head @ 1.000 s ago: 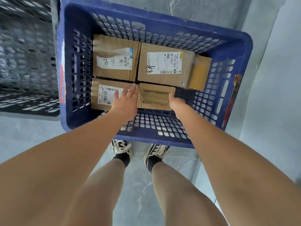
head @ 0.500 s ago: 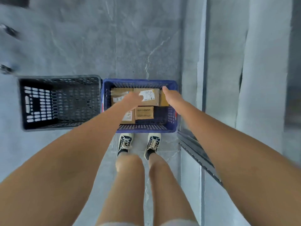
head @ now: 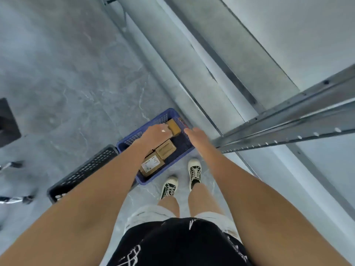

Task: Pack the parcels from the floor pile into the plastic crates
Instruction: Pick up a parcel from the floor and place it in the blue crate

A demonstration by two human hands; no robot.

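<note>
1. Head view from standing height, looking steeply down; both bare arms reach forward and down over the crates; everything below is small in frame.
2. Blue crate sits on the grey marbled floor, just ahead of the person's feet; its perforated walls show on the far and right sides.
3. Parcels inside the blue crate: labelled box at the near end with a white shipping label on top; plain box just beside it, touching; tan box at the far end, partly behind the left hand.
4. Left hand hangs over the middle of the blue crate, back of hand up, fingers loosely bent; it covers whatever lies under it; no grip is visible, holding nothing that I can see.
5. Right hand is over the crate's right rim, fingers straight and together, palm facing in; empty.
6. Black crate stands just left of the blue one, walls touching or nearly so; cannot tell which; left forearm hides most of its inside.
7. Metal shelf rail with a row of holes runs in from the right, close to the right hand.
8. Two sneakers black and white, on the floor near the blue crate; black printed shirt and light shorts at bottom.
</note>
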